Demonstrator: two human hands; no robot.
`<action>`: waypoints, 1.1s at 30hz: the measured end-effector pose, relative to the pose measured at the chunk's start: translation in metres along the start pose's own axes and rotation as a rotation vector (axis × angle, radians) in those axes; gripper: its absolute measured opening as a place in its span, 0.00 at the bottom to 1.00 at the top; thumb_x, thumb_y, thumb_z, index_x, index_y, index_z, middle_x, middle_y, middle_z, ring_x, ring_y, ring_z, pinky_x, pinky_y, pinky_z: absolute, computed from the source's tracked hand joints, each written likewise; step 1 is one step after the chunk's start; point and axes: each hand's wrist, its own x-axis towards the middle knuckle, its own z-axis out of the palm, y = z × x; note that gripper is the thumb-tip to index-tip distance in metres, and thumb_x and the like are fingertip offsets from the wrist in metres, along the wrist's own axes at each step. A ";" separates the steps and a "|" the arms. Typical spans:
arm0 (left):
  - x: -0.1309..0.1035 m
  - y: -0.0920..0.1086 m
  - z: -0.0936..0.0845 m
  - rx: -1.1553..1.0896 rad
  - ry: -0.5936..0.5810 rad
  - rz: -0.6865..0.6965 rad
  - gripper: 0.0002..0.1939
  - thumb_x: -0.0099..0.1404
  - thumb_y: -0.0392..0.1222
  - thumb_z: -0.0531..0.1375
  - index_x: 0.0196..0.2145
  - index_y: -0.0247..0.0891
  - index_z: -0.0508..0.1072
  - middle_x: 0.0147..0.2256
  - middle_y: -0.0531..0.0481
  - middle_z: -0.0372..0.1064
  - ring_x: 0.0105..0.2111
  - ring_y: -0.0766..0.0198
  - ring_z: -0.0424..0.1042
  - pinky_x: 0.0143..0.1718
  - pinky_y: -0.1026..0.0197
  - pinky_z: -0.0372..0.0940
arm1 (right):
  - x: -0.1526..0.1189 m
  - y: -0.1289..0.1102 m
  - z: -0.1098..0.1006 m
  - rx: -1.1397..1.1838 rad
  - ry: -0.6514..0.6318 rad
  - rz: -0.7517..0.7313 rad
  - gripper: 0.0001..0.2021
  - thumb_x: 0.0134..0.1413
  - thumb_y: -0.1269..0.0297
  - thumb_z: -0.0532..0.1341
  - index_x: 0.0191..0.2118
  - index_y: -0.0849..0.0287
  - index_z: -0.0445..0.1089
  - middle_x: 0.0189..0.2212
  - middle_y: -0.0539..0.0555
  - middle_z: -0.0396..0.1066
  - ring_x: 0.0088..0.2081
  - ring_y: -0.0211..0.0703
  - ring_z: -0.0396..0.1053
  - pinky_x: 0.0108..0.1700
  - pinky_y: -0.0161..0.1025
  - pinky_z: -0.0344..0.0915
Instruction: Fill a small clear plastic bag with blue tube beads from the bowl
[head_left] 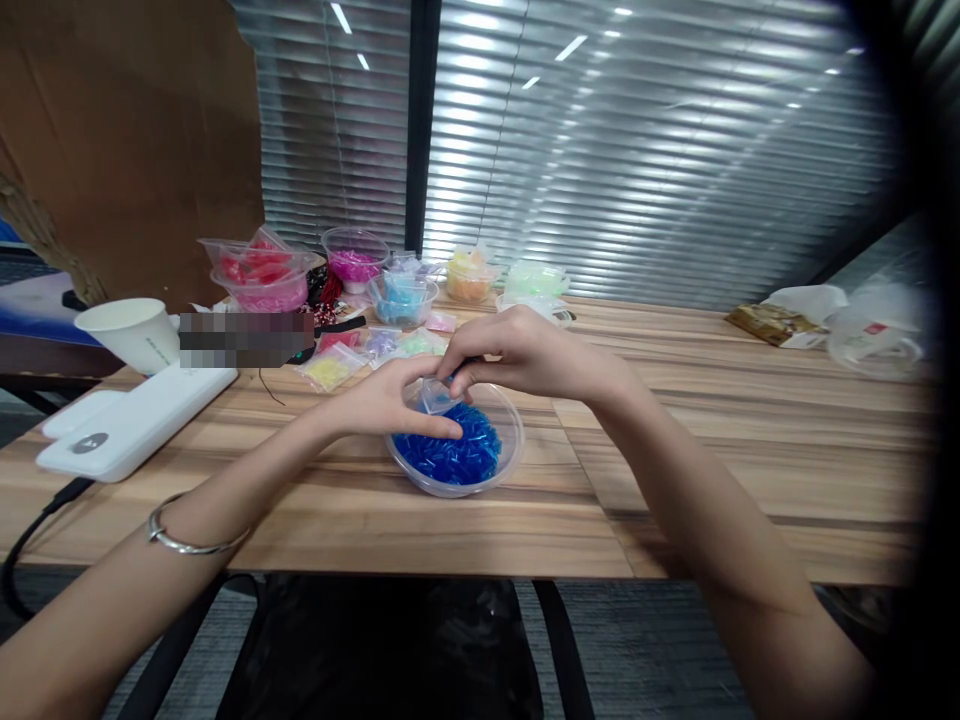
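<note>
A round clear plastic bowl [512, 455] stands near the front of the table, holding a heap of short, glossy blue pieces [457, 450]. Above its far rim, a small clear plastic bag [437, 396] is held by my left hand [386, 400], fingers behind it and thumb stretched over the blue heap. Coming in from the right, my right hand [517, 352] has its fingers pinched together at the bag's mouth. Something dark blue shows between those fingertips, apparently some of the same pieces. The fingers partly hide the bag's opening.
Filled small bags, including a yellow one [330, 368], lie behind the bowl. Farther back are tubs of pink [266, 290], magenta [358, 262], light blue [403, 300] and orange [471, 280] pieces. A paper cup [131, 333] and white power bank [142, 425] stand left; a brown packet [780, 322] lies right.
</note>
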 end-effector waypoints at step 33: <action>0.000 0.001 0.001 -0.007 0.019 -0.073 0.27 0.54 0.53 0.69 0.47 0.36 0.73 0.47 0.45 0.73 0.49 0.52 0.72 0.52 0.52 0.65 | 0.001 -0.002 0.000 -0.013 -0.080 -0.087 0.10 0.62 0.70 0.59 0.46 0.59 0.76 0.43 0.56 0.73 0.43 0.40 0.70 0.44 0.39 0.67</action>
